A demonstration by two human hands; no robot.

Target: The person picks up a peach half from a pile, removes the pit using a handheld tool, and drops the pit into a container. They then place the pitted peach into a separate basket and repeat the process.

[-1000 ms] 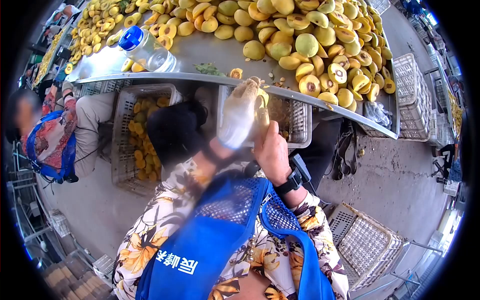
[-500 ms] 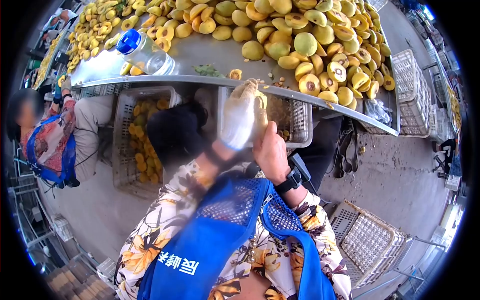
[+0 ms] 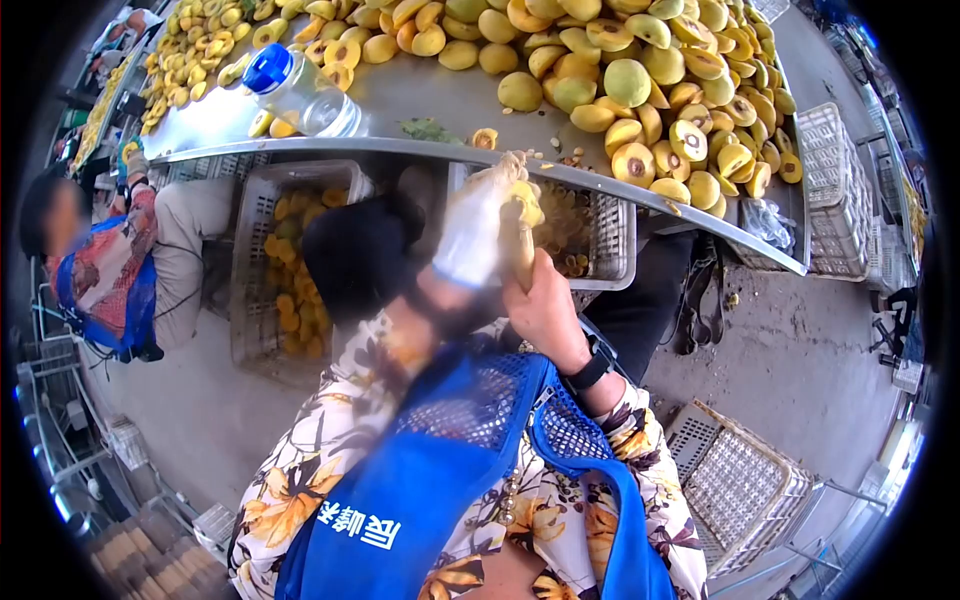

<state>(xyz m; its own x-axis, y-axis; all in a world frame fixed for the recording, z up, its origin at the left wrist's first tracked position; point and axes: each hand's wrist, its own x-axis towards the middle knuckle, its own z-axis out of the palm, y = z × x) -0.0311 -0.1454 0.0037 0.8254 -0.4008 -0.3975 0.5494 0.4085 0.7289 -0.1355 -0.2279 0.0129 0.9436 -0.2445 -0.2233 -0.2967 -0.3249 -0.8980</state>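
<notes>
Just under the table edge, my left hand [image 3: 476,230], in a white glove with a stained fingertip area, is closed around a yellow peach half [image 3: 525,204]. My bare right hand [image 3: 543,308], wearing a black wristband, grips a slim tan-handled tool [image 3: 524,258] that points up to the peach. The tool's working end is hidden at the fruit. Both hands are close together above a crate [image 3: 626,250] containing small yellowish-brown pieces. On the metal table beyond lies a large heap of halved peaches [image 3: 640,100], some with the stone side showing.
A clear bottle with a blue cap [image 3: 305,95] lies on the table [image 3: 400,95]. Left of my legs stands a crate [image 3: 243,290] of peach pieces. Stacked crates [image 3: 835,190] stand at right, another crate [image 3: 740,490] behind. A co-worker [image 3: 100,270] sits at left.
The view has shifted slightly, so the table and crates appear a little further right. My right hand has tilted, and more of the tool handle and peach half now shows.
</notes>
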